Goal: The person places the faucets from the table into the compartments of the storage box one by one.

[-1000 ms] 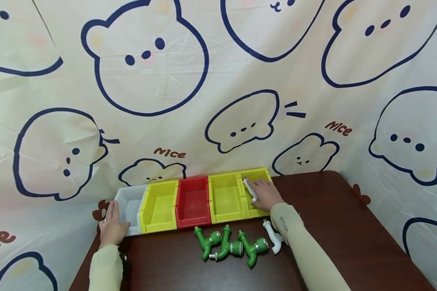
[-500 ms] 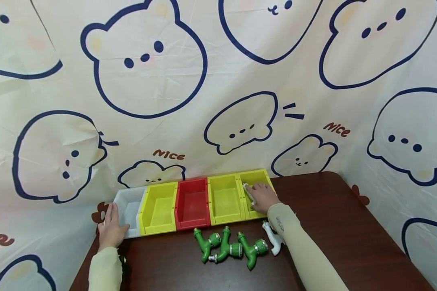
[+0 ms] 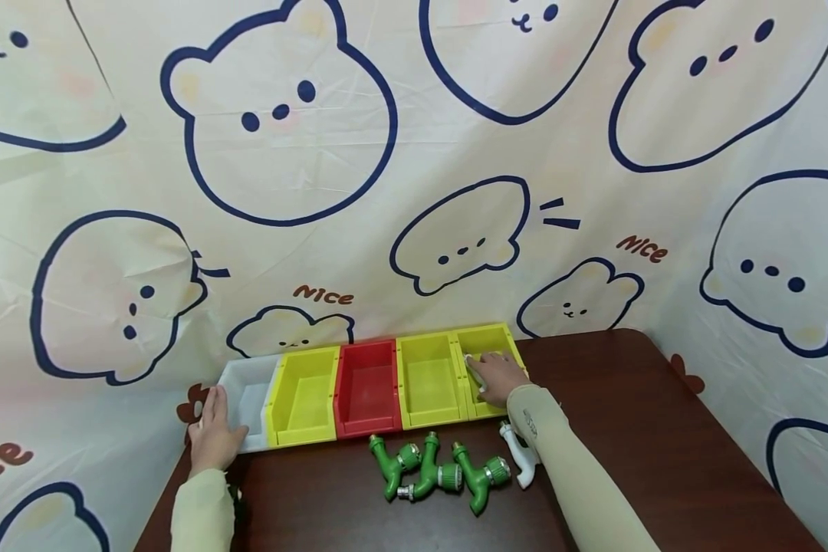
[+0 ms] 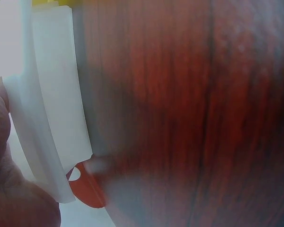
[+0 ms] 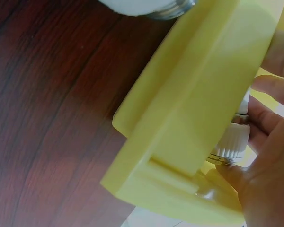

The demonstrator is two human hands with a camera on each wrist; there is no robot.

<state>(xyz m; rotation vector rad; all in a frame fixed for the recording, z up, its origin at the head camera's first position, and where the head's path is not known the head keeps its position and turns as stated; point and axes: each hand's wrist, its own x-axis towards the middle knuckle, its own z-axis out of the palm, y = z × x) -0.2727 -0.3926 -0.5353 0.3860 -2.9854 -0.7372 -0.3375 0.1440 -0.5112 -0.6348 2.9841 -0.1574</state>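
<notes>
R hand (image 3: 500, 377) grips white tap (image 5: 232, 142) inside rightmost yel. bin (image 3: 484, 340).

Five bins (image 3: 367, 387), three green taps (image 3: 479, 481), two white taps (image 3: 522, 458) and two hands (image 3: 215, 435) are visible.

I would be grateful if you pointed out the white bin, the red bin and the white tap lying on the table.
White bin (image 3: 251, 395): head view, on its bare inside.
Red bin (image 3: 368, 389): head view, on its bare inside.
White tap (image 3: 522, 458): head view, on the middle of its body.
</notes>
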